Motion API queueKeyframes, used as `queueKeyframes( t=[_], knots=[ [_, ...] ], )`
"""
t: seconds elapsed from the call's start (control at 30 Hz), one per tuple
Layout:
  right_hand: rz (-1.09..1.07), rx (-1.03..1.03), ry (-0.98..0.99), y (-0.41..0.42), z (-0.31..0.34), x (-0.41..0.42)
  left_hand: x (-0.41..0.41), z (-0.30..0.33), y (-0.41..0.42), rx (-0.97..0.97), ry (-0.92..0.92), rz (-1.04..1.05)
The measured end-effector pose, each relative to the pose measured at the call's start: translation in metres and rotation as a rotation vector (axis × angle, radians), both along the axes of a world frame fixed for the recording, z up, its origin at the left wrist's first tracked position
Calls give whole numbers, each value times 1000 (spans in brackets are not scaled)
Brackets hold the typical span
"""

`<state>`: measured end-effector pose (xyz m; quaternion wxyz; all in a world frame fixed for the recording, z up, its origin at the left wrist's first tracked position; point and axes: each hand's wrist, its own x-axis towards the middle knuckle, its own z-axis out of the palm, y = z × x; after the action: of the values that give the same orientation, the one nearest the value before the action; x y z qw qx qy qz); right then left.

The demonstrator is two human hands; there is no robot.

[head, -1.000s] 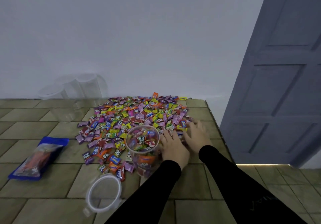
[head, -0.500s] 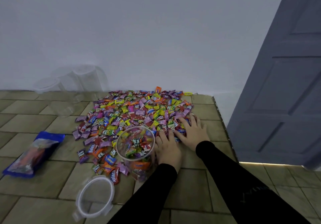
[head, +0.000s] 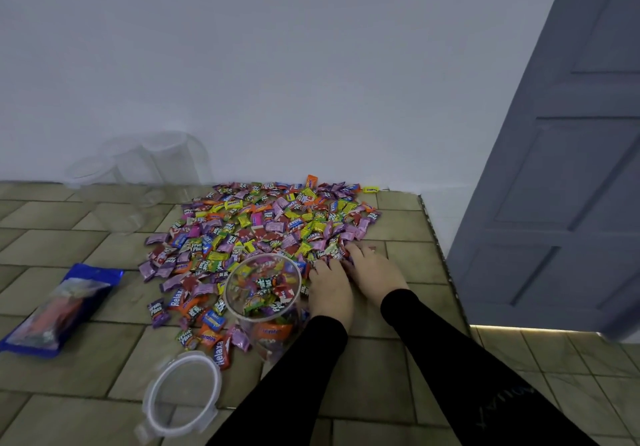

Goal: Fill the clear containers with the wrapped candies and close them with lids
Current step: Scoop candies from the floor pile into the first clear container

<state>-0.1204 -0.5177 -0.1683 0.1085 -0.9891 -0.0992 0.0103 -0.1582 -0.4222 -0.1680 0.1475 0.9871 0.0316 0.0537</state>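
A large pile of wrapped candies (head: 263, 227) covers the tiled tabletop by the wall. At its near edge stands a clear container (head: 231, 302), without a lid and partly filled with candies. Its clear round lid (head: 215, 378) lies flat on the table in front of it, to the left. Just right of the container, my left hand (head: 330, 289) has its fingertips curled into the candies. My right hand (head: 377, 270) sits beside it, with its fingers curled on the pile's near right edge. Black sleeves cover both arms.
Several empty clear containers (head: 152, 168) stand at the back left against the white wall. A blue bag (head: 59, 310) lies at the left. The table's right edge (head: 443, 262) runs close to my right hand, with a grey door (head: 561, 168) beyond it.
Both hands have drawn slightly back toward me at the pile's edge, and their fingers have curled in from a spread pose. The container and lid have not moved.
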Motion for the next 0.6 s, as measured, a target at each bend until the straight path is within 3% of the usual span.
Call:
queueKeyframes(
  t=[0.1,0.3,0.4,0.53,0.6],
  knots=[
    [4,11,2,-2,3,-4,0,1,3,11,-14,-38],
    [-189,381,11,-6,13,-10,-11,15,2,-2,-45,-47],
    [-258,514,-14,-7,19,-15,-19,25,1,19,-156,-144],
    [-356,726,-64,-5,23,-22,-30,43,0,-60,-6,-176],
    [-392,813,-94,-4,26,-25,-32,48,0,-95,-65,-155]
  ],
)
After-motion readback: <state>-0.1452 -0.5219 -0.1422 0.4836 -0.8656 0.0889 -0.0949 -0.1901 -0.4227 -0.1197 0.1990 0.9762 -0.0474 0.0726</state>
